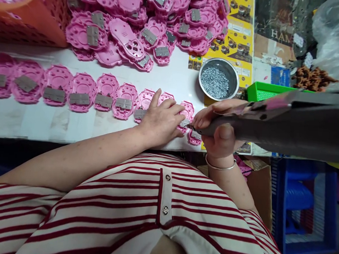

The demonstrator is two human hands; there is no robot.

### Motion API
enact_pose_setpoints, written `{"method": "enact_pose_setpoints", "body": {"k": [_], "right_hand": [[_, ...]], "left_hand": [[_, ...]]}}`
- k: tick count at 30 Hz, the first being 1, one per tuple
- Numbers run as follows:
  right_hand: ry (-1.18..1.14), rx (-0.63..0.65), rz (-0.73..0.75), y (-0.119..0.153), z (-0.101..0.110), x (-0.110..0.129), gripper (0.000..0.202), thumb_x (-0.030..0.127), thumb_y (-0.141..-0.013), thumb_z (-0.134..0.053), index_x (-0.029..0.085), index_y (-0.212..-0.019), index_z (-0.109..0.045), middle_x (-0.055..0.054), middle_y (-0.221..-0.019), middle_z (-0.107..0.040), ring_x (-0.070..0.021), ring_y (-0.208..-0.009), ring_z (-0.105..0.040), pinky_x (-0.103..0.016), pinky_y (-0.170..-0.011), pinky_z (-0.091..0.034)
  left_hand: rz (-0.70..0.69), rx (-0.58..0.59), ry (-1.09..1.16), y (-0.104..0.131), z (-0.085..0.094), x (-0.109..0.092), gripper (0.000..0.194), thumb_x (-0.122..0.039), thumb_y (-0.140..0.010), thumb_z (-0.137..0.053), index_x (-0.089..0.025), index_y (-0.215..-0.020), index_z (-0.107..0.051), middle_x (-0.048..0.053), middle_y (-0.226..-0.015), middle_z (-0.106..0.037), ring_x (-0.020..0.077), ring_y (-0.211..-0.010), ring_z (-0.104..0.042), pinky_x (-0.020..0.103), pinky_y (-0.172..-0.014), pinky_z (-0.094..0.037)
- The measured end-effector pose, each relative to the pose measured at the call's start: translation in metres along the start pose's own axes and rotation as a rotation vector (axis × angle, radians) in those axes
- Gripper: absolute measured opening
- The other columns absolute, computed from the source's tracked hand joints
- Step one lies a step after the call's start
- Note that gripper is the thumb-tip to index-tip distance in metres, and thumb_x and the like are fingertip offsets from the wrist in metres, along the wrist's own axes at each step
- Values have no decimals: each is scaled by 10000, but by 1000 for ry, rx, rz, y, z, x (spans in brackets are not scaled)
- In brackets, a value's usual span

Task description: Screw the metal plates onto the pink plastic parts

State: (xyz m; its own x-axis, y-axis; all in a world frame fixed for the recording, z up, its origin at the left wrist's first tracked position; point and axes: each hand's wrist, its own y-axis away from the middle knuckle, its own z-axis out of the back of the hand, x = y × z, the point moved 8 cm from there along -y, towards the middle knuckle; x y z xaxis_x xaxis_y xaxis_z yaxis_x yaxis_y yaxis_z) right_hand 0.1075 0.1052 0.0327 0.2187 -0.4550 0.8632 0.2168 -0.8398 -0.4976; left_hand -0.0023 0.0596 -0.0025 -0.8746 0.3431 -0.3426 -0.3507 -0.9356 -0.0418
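My right hand (219, 136) is wrapped round a dark electric screwdriver (274, 124), its tip pointing left at a pink plastic casing (187, 109) with a grey metal plate. Whether the tip touches the casing I cannot tell. My left hand (162, 120) lies with fingers spread over the right end of a row of such casings, hiding parts of several. To its left, more pink casings (123, 110) stand in line, each with a grey plate across it. Beyond my right hand, a round metal bowl (203, 85) holds many small screws (215, 82).
A heap of pink casings (128, 2) covers the back of the table, beside an orange basket (47, 8) of pink parts. At right are a green tray (265, 91), brown pieces (312, 78) and a clear plastic bag (338, 38). A blue crate (309, 249) stands below.
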Motion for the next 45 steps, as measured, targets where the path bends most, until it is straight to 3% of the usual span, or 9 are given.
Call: {"method": "enact_pose_setpoints", "body": {"k": [3, 7, 11, 16, 21, 30, 34, 39, 45], "right_hand": [[-99, -86, 309, -6, 11, 43, 309, 505, -862, -617, 310, -1084, -704, 72, -525, -457, -64, -373, -435, -202, -347, -401], [-24, -269, 338, -8, 42, 65, 209, 429, -874, -634, 263, -951, -734, 49, -552, -475, -56, -426, -455, -188, -402, -414], [83, -349, 325, -2, 63, 59, 196, 452, -870, -641, 295, -958, -718, 58, -535, -424, -60, -388, -389, -197, -367, -371], [28, -297, 371, 4, 63, 45, 227, 462, -872, -641, 288, -1007, -696, 66, -527, -392, -62, -364, -362, -210, -325, -335], [57, -266, 303, 9, 65, 34, 247, 512, -893, -607, 344, -1074, -623, 70, -580, -449, -70, -406, -412, -219, -393, -402], [198, -377, 282, 7, 70, 24, 296, 592, -907, -543, 373, -1093, -613, 41, -754, -593, -61, -427, -439, -231, -398, -390], [221, -338, 300, 6, 67, 26, 278, 578, -919, -541, 370, -1087, -617, 66, -627, -510, -61, -402, -427, -214, -405, -403], [232, -341, 210, 5, 68, 24, 242, 555, -937, -536, 365, -1058, -625, 57, -655, -529, -66, -469, -492, -217, -467, -455], [101, -329, 388, -2, 65, 45, 223, 501, -912, -576, 340, -1026, -679, 73, -531, -446, -53, -359, -339, -186, -342, -353]], "left_hand": [[-2, 9, -10, 1, 0, 0, 305, -377, -869, -738, -249, -1146, -754, 71, -1306, -687, 348, -1258, -539, 750, -1203, -173], [-14, 6, -51, 5, 0, 0, 307, -406, -883, -725, -255, -1149, -748, 65, -1321, -680, 335, -1251, -547, 721, -1196, -224], [-14, 18, -77, 8, -1, 1, 309, -429, -912, -692, -251, -1161, -734, 70, -1341, -671, 347, -1274, -543, 732, -1188, -219], [-23, 40, -95, 11, -1, 1, 337, -466, -938, -648, -248, -1185, -720, 78, -1375, -653, 368, -1280, -539, 752, -1175, -209], [-30, 58, -99, 12, 0, 0, 333, -457, -951, -625, -233, -1178, -724, 111, -1380, -649, 395, -1279, -542, 781, -1154, -212], [-34, 55, -112, 14, 0, -1, 313, -459, -955, -626, -244, -1160, -722, 103, -1386, -650, 394, -1261, -559, 786, -1140, -226], [-24, 69, -130, 13, -2, 0, 341, -461, -935, -660, -219, -1167, -723, 106, -1398, -640, 390, -1274, -551, 785, -1148, -221], [-18, 70, -121, 13, -3, 0, 370, -466, -929, -670, -206, -1189, -714, 105, -1403, -636, 390, -1292, -539, 781, -1159, -207], [-1, 57, -72, 15, -3, 1, 416, -474, -915, -688, -238, -1256, -665, 94, -1429, -616, 384, -1317, -521, 759, -1177, -186]]}}
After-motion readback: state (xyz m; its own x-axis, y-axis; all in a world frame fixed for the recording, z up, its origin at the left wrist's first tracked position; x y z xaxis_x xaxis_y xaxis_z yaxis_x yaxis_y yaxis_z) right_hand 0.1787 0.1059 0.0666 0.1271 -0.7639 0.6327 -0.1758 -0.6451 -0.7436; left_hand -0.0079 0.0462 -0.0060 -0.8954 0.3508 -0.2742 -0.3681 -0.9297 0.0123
